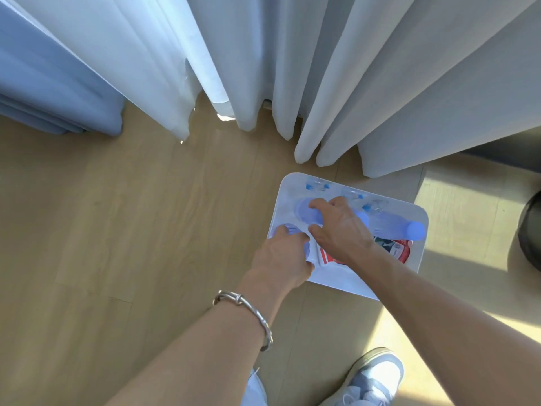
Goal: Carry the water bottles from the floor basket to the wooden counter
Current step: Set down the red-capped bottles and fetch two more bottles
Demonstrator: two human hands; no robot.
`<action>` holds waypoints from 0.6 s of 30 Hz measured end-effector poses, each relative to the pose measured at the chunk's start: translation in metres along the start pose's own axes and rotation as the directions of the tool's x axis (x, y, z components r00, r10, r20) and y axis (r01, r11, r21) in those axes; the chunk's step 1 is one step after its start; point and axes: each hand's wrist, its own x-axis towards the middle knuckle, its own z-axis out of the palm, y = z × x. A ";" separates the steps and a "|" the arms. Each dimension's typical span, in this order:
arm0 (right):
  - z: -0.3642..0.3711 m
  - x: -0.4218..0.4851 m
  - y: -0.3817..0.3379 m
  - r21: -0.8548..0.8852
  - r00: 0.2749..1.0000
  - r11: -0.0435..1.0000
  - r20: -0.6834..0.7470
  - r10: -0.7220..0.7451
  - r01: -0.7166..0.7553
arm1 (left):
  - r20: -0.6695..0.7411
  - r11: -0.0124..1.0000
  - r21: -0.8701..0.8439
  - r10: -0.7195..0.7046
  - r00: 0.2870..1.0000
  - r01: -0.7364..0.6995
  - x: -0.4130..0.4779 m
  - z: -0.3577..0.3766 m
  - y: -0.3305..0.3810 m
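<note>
— Pale wood floor (146, 230) fills the frame, with white curtains (263, 68) hanging along the top. Where are the bottles?

— In the white basket (345, 284) at centre right, standing on the floor. Several water bottles (392, 225) with lilac caps lie or stand inside it, beside a red and white package (395, 249).

— And the hands?

— Both reach down into the basket. The left hand (281, 256) is curled over the cap of a bottle (288, 230) in the basket's left corner, gripping it. The right hand (339, 230) spreads thumb and fingers around another capped bottle (304, 210) just above; whether it has closed on that bottle I cannot tell.

— The arms?

— Both stretch up from the lower edge, bare, the left wrist wearing a silver bangle (248, 315). A grey and white shoe (371, 379) shows at lower right.
</note>
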 end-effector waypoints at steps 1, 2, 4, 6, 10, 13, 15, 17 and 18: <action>0.003 0.001 -0.001 0.011 1.000 1.000 0.011 0.004 -0.005 | -0.011 1.000 0.020 0.013 1.000 -0.013 0.000 0.002 -0.001; 0.005 0.002 -0.002 0.018 1.000 1.000 0.023 0.005 -0.005 | -0.030 0.999 0.030 0.021 0.999 -0.020 0.000 0.003 -0.002; 0.007 0.005 -0.006 -0.041 0.999 0.999 0.050 0.000 0.002 | -0.085 0.999 0.044 0.034 0.996 -0.030 -0.001 0.003 -0.001; 0.004 0.007 -0.007 -0.094 0.999 0.996 0.035 -0.003 0.007 | -0.125 0.993 0.101 0.068 0.990 -0.055 0.000 0.003 0.000; -0.005 -0.003 -0.010 -0.101 0.999 0.995 -0.026 -0.027 0.025 | -0.137 0.979 0.183 0.115 0.984 -0.089 -0.004 -0.009 -0.004; -0.014 -0.017 -0.011 -0.076 0.996 0.994 -0.048 -0.076 0.072 | -0.156 0.972 0.210 0.138 0.978 -0.103 -0.019 -0.026 -0.004; -0.024 -0.030 -0.013 -0.038 0.995 0.996 -0.039 -0.088 0.086 | -0.140 0.961 0.252 0.155 0.978 -0.116 -0.034 -0.041 0.001; -0.041 -0.044 -0.016 -0.020 0.994 0.995 -0.029 -0.101 0.100 | -0.111 0.937 0.319 0.188 0.976 -0.144 -0.051 -0.058 0.011; -0.053 -0.052 -0.017 -0.019 0.994 0.994 -0.030 -0.108 0.108 | -0.101 0.925 0.344 0.205 0.974 -0.159 -0.059 -0.067 0.017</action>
